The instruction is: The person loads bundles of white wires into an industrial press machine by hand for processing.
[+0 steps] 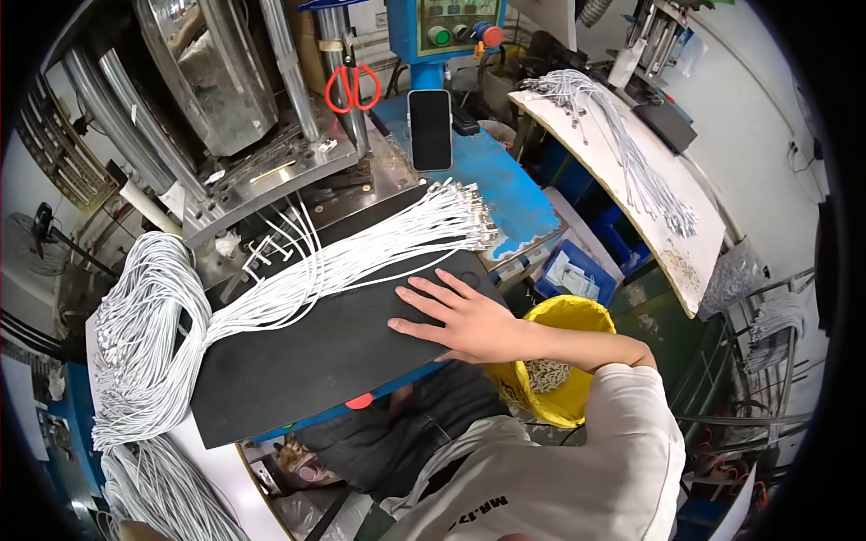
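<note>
My right hand (465,317) rests palm down on the black mat (298,370), its fingers spread and holding nothing. Just beyond the fingertips lies a long bundle of white cables (361,248) with metal ends fanned out toward the right. Several of these cables loop up toward small metal T-shaped pieces (262,252) at the press. At the left, the bundle runs into a thick coiled heap of white cables (153,334). My left hand does not show.
The press (271,176) with steel columns stands at the far left. Red scissors (353,87) hang by a blue control box (446,36). A phone (429,131) stands upright on the blue bench. A yellow bucket (586,410) with small pieces sits right. More cables (631,153) lie on a side table.
</note>
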The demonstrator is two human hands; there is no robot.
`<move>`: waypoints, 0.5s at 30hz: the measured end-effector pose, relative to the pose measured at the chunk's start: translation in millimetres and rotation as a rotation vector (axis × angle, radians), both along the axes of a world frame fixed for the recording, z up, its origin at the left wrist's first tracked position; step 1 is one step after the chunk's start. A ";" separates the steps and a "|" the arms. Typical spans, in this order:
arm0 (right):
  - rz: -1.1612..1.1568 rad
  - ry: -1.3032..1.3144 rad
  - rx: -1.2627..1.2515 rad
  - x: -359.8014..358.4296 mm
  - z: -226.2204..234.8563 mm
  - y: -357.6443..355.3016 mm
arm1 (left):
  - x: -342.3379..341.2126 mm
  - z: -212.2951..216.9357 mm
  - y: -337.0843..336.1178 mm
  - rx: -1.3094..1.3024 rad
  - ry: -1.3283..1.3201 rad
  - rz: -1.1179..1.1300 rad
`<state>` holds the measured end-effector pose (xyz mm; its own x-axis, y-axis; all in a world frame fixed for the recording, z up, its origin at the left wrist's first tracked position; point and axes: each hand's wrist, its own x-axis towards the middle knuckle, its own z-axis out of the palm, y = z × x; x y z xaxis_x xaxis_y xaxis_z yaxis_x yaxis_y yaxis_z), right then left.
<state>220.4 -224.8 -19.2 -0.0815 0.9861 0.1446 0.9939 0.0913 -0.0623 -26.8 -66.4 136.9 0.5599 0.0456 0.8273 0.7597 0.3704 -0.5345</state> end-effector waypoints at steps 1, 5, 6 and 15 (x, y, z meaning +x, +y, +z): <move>-0.022 0.012 -0.022 1.7 2.4 -3.1 | -3.8 1.2 1.8 0.002 0.015 0.004; -0.053 0.033 -0.038 5.5 2.2 -3.9 | -20.4 9.4 10.9 0.024 0.051 0.018; -0.061 0.024 -0.041 4.9 0.9 -6.0 | -24.1 10.5 10.9 0.020 0.055 0.018; -0.059 -0.005 -0.070 -4.5 0.1 -3.3 | -42.0 12.1 12.5 -0.036 -0.005 -0.031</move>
<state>215.8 -228.1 -19.0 -0.0235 0.9969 0.0748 0.9977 0.0281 -0.0614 -68.8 -53.9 149.0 0.5575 0.0578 0.8282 0.7732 0.3273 -0.5433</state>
